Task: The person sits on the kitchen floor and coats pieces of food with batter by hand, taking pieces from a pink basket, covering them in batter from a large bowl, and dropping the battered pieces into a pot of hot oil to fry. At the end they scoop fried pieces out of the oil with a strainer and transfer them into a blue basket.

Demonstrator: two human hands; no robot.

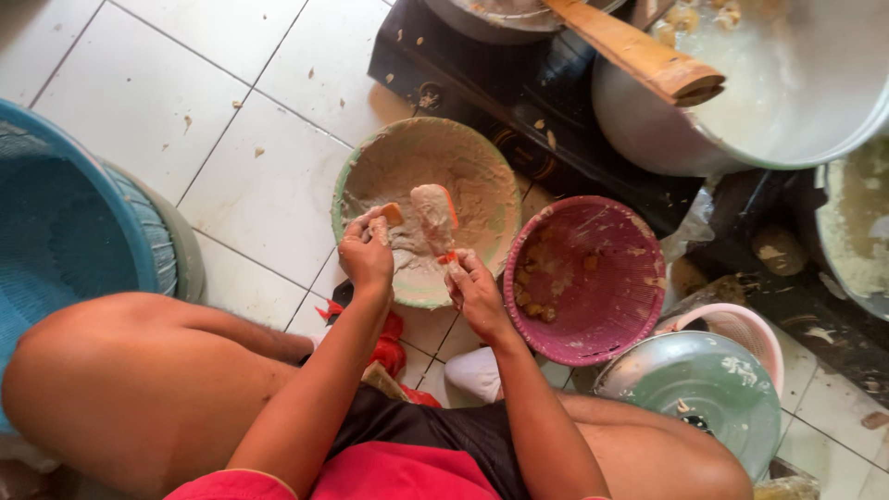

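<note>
My left hand (367, 250) pinches a small orange-tinged piece coated in pale batter at the near left of a light green bowl (356, 176). The bowl sits on the tiled floor and holds a smear of beige batter. My right hand (472, 289) grips the orange handle of a spatula (433, 218), whose blade is thickly covered in batter and points up over the bowl's middle. Both hands are smeared with batter. A pink colander (593, 333) with several battered pieces in it stands just right of the bowl, touching my right hand's side.
A blue basket (65, 231) stands at the left. A black stove (500, 83) at the back carries a large white pot (787, 102) with a wooden paddle (639, 51). A grey-green lid (704, 389) over a pink basket lies near my right knee. Red cloth lies between my legs.
</note>
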